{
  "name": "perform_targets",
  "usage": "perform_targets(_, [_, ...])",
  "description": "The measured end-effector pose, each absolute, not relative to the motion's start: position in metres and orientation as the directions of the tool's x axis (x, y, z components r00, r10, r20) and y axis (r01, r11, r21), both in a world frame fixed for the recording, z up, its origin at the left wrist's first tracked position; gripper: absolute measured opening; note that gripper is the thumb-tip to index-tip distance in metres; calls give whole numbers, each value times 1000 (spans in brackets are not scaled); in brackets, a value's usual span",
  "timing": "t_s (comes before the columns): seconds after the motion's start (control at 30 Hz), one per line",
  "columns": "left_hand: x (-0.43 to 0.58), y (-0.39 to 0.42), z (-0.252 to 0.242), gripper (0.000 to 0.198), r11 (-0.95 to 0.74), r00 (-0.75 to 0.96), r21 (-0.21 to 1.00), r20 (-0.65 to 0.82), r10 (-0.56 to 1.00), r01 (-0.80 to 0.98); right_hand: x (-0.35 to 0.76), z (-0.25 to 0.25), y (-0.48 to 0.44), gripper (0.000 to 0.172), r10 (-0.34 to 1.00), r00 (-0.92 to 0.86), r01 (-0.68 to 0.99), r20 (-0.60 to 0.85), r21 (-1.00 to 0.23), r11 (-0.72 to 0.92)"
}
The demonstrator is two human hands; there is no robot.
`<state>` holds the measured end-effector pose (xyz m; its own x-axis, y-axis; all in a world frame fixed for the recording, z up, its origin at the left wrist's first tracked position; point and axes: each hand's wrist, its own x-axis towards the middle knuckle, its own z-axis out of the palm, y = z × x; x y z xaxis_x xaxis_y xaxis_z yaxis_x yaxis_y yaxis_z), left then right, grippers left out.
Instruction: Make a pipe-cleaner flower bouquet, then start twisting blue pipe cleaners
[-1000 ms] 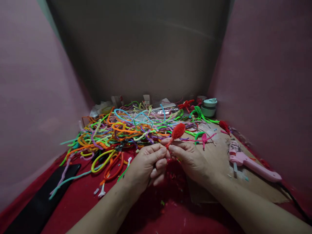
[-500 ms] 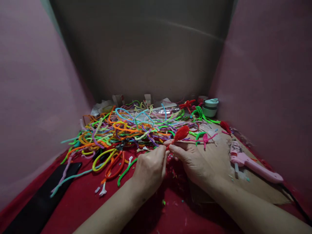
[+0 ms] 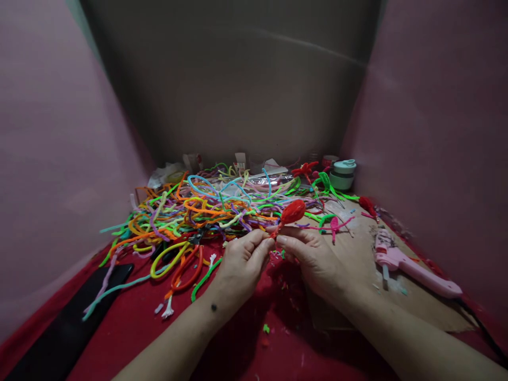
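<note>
Head view: from the left, we are seeing a flat black slab (image 3: 59,338) lying on a red cloth (image 3: 130,323), then a tangled heap of many-coloured fuzzy pipe cleaners (image 3: 206,209) spreading across the back. In the middle, the bare left hand (image 3: 240,267) is pinching the lower end of a thin red stem (image 3: 277,229) between thumb and forefinger. Its fuzzy red oval bud (image 3: 293,211) is standing just above the fingertips of both hands, leaning rightward. The bare right hand (image 3: 321,264) is gripping the same stem between thumb and fingers. We are judging this to be work on the stem, perhaps twisting or tightening; the fingertips are hiding the detail. The next move, we are thinking, is calling for one hand steadying while the other is turning, without crushing the bud. Further right, a pink plastic glue gun (image 3: 420,274) is resting on a tan cardboard sheet (image 3: 362,254).
</note>
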<state>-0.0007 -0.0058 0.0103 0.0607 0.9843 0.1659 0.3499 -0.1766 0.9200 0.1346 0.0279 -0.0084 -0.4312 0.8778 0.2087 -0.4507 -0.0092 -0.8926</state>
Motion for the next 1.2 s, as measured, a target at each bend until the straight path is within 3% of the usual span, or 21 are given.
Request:
perform_targets(0.1, [2, -7, 13, 28, 2, 112, 998, -9, 994, 62, 134, -11, 29, 17, 877, -448, -455, 175, -889, -55])
perform_targets(0.2, [1, -7, 14, 23, 144, 226, 974, -103, 969, -174, 132, -18, 30, 16, 880, -464, -473, 100, -868, -150])
perform_targets(0.33, [-4, -4, 6, 16, 291, 415, 861, -105, 904, -416, 131, -22, 30, 15, 854, -515, -538, 71, -803, -258])
perform_targets(0.47, [-6, -2, 2, 14, 366, 533, 807, -76, 843, -463, 132, -20, 27, 12, 844, -529, -568, 91, -776, -273])
perform_targets(0.53, [-6, -2, 5, 18, 310, 497, 879, -100, 862, -361, 132, -20, 27, 11, 838, -539, -564, 85, -776, -284])
perform_targets(0.63, [-7, -2, 13, 26, 16, 242, 1000, -11, 970, -21, 132, -21, 28, 13, 850, -521, -549, 81, -794, -261])
perform_targets(0.73, [-12, 0, 23, 16, -211, -43, 954, 225, 973, 213, 132, -19, 26, 12, 882, -469, -493, 57, -845, -207])
perform_targets(0.83, [-17, -1, 28, 12, -278, -53, 906, 310, 949, 318, 132, -17, 22, 15, 883, -468, -423, -6, -876, -231])
perform_targets(1.03, [-16, -6, 23, 11, -500, 125, 633, 541, 832, 591, 129, -18, 17, 24, 879, -472, -363, -59, -896, -255])
perform_targets(1.2, [-10, -11, 14, 15, -536, 277, 258, 634, 722, 804, 128, -22, 17, 22, 892, -451, -368, -38, -903, -224])
